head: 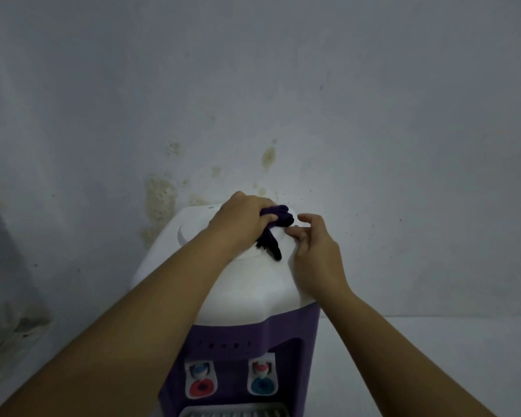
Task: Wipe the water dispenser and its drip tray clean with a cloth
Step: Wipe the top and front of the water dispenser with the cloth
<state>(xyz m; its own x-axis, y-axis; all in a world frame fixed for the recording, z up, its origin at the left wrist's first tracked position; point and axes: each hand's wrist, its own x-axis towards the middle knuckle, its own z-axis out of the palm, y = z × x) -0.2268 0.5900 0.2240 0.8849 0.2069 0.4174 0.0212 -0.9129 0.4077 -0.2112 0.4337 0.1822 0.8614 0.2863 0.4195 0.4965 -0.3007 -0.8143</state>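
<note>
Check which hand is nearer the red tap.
Left. The left hand grips the cloth above the red tap; the right hand sits farther right.

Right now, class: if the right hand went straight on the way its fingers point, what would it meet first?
Probably the cloth gripped by the left hand; the right hand's fingertips are almost at it, though depth is unclear.

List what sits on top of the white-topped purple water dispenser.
A dark purple cloth gripped by the left hand, with the right hand beside. The surface beneath them is hidden.
</note>
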